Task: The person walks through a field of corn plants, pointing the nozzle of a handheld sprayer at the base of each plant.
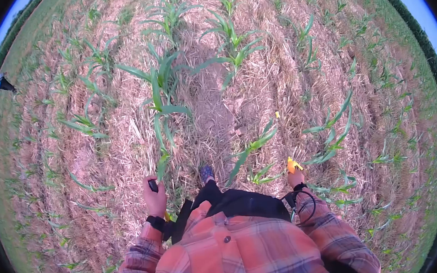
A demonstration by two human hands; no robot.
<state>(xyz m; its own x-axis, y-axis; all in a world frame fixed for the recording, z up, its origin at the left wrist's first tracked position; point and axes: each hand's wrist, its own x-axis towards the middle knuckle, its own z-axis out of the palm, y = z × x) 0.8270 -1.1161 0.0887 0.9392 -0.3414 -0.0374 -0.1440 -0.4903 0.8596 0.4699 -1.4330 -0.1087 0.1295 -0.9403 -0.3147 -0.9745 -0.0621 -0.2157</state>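
"While both forearms (143, 245) reach forward, how are the hands?"

"The left hand (155, 199) is curled around a small black object (153, 185); the right hand (295, 178) grips a yellow handle (291, 164), out front to the right."

"Which way does the yellow handle point?"

"Roughly ahead, its long axis unclear at this size. Green leaves (163, 165) edge both hands; open straw (210, 111) lies between rows."

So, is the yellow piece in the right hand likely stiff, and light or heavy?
The yellow piece is probably stiff, given its angular, well-defined outline. It may be fairly light, since it looks small in the right hand.
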